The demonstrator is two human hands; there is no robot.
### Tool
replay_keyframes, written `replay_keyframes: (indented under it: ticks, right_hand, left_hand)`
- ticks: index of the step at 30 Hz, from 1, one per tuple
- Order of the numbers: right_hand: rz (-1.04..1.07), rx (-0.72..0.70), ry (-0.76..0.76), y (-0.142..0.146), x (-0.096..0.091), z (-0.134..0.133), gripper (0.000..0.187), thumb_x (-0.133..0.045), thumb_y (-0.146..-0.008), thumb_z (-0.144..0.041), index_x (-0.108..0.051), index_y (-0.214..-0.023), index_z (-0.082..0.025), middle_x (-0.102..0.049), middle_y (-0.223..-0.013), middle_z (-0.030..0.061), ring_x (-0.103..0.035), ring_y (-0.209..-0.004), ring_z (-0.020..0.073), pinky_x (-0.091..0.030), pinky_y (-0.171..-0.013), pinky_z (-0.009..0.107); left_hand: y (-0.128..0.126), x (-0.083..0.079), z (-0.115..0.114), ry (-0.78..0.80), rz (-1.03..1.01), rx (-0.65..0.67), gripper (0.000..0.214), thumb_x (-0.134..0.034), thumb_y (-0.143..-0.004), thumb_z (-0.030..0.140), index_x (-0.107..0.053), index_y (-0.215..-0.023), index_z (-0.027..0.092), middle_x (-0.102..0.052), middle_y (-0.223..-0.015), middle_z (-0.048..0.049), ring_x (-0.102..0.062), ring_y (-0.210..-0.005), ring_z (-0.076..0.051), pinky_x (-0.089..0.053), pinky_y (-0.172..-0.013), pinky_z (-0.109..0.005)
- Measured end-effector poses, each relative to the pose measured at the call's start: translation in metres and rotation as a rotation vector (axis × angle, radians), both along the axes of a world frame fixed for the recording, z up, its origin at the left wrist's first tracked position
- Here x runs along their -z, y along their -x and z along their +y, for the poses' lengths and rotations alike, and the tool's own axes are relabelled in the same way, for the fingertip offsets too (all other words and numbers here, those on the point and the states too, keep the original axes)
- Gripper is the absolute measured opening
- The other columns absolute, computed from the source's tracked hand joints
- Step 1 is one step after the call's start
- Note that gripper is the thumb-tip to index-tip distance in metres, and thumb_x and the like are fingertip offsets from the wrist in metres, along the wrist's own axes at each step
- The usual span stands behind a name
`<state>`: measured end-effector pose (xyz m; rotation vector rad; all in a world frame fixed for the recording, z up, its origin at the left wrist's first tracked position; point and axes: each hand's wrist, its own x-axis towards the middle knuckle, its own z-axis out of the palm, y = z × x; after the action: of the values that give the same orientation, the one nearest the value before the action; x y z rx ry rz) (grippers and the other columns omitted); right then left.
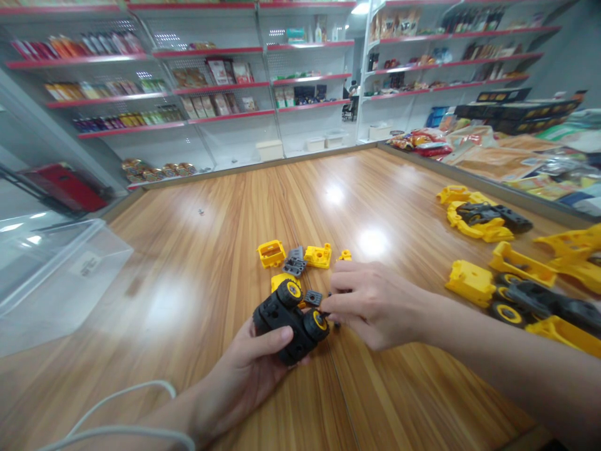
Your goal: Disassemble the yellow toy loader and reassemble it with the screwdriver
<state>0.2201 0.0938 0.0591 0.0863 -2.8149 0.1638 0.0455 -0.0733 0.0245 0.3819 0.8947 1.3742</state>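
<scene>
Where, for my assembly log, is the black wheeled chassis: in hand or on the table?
In hand: the left hand grips the black wheeled chassis.

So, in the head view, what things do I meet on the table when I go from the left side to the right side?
clear plastic box → toy car, held in the left hand → right hand → yellow block → long yellow piece
</scene>
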Motion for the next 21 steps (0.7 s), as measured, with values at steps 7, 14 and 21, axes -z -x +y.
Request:
replay_keyframes:
  ticks: [7,14,21]
  right_hand:
    - [-0.002,-0.047,-0.059,0.001,0.001,-0.005,0.008,-0.055,-0.081,-0.015,-0.061,-0.076,-0.017,-0.056,-0.077,0.0045,-0.046,-0.073,0.0174,-0.036,-0.065,0.031]
    - [-0.017,-0.021,0.106,0.001,-0.002,-0.009,0.010,-0.052,-0.085,-0.015,-0.061,-0.088,-0.013,-0.060,-0.083,0.0073,-0.053,-0.078,0.0181,-0.041,-0.068,0.030]
    - [-0.007,-0.020,0.106,0.002,0.002,-0.009,0.020,-0.048,-0.093,-0.024,-0.062,-0.082,-0.014,-0.062,-0.075,0.0060,-0.055,-0.072,0.0174,-0.039,-0.064,0.029]
  left_hand:
    - [-0.004,-0.002,0.001,-0.010,0.077,-0.007,0.028,-0.064,-0.084,0.016,-0.066,-0.112,0.017,-0.068,-0.110,-0.0109,-0.062,-0.089,-0.019,-0.051,-0.070,-0.028]
    - [-0.009,-0.004,0.001,-0.027,0.170,-0.047,0.027,-0.070,-0.080,0.018,-0.067,-0.107,0.017,-0.066,-0.108,-0.0111,-0.061,-0.094,-0.024,-0.051,-0.069,-0.031]
    - [-0.011,-0.004,0.000,-0.050,0.254,-0.139,0.032,-0.075,-0.074,0.017,-0.066,-0.105,0.018,-0.067,-0.103,-0.0089,-0.061,-0.089,-0.022,-0.050,-0.068,-0.030]
